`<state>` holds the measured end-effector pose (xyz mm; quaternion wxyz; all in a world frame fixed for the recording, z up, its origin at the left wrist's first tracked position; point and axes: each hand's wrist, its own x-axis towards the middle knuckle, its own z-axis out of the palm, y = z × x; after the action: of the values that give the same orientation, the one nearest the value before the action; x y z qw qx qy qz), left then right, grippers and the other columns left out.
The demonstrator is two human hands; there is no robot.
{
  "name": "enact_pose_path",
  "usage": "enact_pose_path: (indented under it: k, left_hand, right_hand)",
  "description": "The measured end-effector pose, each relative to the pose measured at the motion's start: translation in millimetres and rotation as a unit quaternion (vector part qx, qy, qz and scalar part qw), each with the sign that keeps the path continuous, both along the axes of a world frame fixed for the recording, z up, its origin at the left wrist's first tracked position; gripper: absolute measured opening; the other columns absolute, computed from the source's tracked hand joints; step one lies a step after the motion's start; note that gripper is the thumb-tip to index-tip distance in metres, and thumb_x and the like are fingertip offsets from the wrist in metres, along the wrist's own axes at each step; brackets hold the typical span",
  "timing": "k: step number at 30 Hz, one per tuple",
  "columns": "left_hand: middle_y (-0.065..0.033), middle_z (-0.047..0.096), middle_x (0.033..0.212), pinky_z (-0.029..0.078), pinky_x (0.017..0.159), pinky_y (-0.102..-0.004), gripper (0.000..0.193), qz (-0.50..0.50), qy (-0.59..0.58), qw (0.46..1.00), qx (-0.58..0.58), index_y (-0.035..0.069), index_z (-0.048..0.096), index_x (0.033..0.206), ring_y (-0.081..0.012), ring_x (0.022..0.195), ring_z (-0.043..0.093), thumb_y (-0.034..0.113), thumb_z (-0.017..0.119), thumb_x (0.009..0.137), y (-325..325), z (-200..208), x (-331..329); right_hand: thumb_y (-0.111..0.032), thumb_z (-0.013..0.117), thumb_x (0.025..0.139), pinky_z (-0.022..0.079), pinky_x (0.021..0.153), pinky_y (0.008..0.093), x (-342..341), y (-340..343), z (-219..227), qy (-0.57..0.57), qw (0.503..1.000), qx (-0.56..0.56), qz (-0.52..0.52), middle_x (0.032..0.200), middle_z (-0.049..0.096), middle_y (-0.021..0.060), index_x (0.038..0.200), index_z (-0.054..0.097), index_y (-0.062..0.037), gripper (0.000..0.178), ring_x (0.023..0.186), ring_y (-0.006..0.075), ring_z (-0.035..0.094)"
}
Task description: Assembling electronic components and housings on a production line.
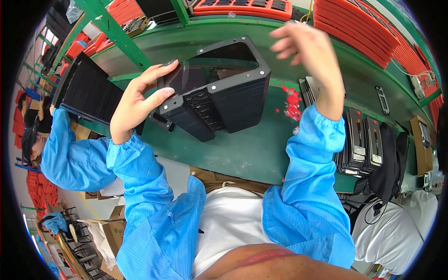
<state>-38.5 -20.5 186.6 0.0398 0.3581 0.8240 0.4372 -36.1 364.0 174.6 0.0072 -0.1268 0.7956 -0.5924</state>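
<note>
A black slotted rack stands on the green bench, with a dark glossy panel framed by its bolted upper bars. Many thin dark layers are stacked inside, visible through the gap in its near side. My left hand grips the rack's left end, thumb on the near bar and fingers over the glossy panel. Off to the right, my right hand is raised above the bench, apart from the rack. Its fingers are loosely spread with nothing visible in them. Small red scraps lie on the bench below it.
Stacks of thin metal-edged frames and a black cloth sit at the right. Orange-red trays are piled on the shelf behind. At left, a co-worker's blue sleeve reaches toward another black rack. A green post rises behind the bench.
</note>
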Motion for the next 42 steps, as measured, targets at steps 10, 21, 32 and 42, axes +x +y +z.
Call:
enact_pose_path:
  k: [10, 21, 32, 42]
  left_hand:
    - [-0.011, 0.054, 0.143, 0.038, 0.109, -0.0287, 0.051, 0.057, -0.128, 0.918, 0.37, -0.001, 0.052, 0.143, -0.0188, 0.128, 0.054, 0.011, 0.053, 0.093, 35, -55, 15]
    - [-0.0128, 0.049, 0.142, 0.038, 0.111, -0.0387, 0.047, 0.042, 0.068, 0.993, 0.088, 0.004, 0.063, 0.135, -0.0248, 0.133, 0.048, 0.025, 0.061, 0.094, 9, -30, 7]
    - [-0.0143, 0.05, 0.138, 0.039, 0.111, -0.0402, 0.07, 0.004, 0.148, 0.987, 0.064, 0.0, 0.062, 0.136, -0.0266, 0.13, 0.051, 0.05, 0.064, 0.087, 16, -29, 1]
    - [-0.0068, 0.068, 0.107, 0.049, 0.091, -0.0314, 0.046, 0.268, -0.106, 0.91, 0.298, 0.0, 0.069, 0.125, -0.0133, 0.099, 0.061, 0.035, 0.066, 0.094, -48, -117, -51]
  right_hand:
    - [-0.038, 0.053, 0.105, 0.048, 0.06, 0.0239, -30, 11, -27, 0.088, 0.98, -0.055, -0.172, 0.099, 0.067, 0.0069, 0.121, 0.063, -0.0004, 0.042, 0.07, 0.0103, 0.062]
    - [-0.017, 0.049, 0.104, 0.056, 0.075, 0.0352, 66, -90, 19, 0.171, 0.911, -0.232, 0.293, 0.098, 0.067, 0.014, 0.1, 0.063, 0.0032, 0.024, 0.082, 0.0219, 0.066]
    - [-0.024, 0.044, 0.108, 0.054, 0.09, 0.0432, 54, -107, 4, 0.321, 0.895, 0.027, 0.309, 0.095, 0.062, 0.0153, 0.098, 0.057, 0.001, 0.03, 0.094, 0.03, 0.065]
    - [-0.026, 0.04, 0.11, 0.055, 0.089, 0.0467, 59, -70, 19, 0.416, 0.867, -0.263, 0.076, 0.102, 0.059, 0.018, 0.108, 0.054, 0.0021, 0.031, 0.094, 0.0277, 0.064]
